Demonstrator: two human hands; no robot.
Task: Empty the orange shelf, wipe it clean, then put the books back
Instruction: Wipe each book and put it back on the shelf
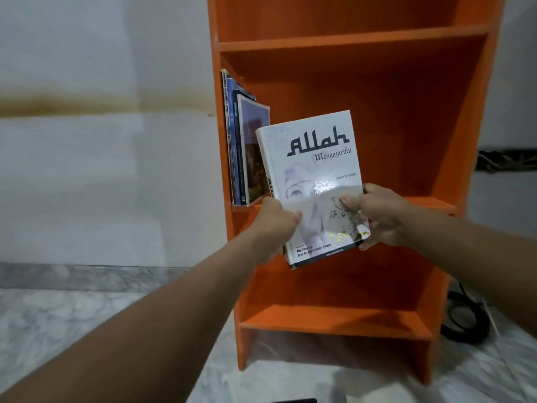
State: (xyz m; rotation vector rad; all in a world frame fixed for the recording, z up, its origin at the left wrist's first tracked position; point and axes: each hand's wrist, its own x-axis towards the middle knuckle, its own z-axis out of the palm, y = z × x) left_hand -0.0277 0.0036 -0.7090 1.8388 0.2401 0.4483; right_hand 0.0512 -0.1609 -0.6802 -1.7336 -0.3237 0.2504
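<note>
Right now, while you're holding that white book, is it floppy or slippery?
Probably stiff: the white book looks flat though the left hand and right hand hold only its lower part. Its glossy cover shows glare, so it could slip a little. The thick page edge suggests some weight.

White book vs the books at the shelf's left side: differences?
The white book is held in front of the orange shelf by the left hand and right hand; the shelved books stand on a board, untouched. The white book shows its front cover; the shelved books show mostly blue spines. All are roughly upright.
</note>
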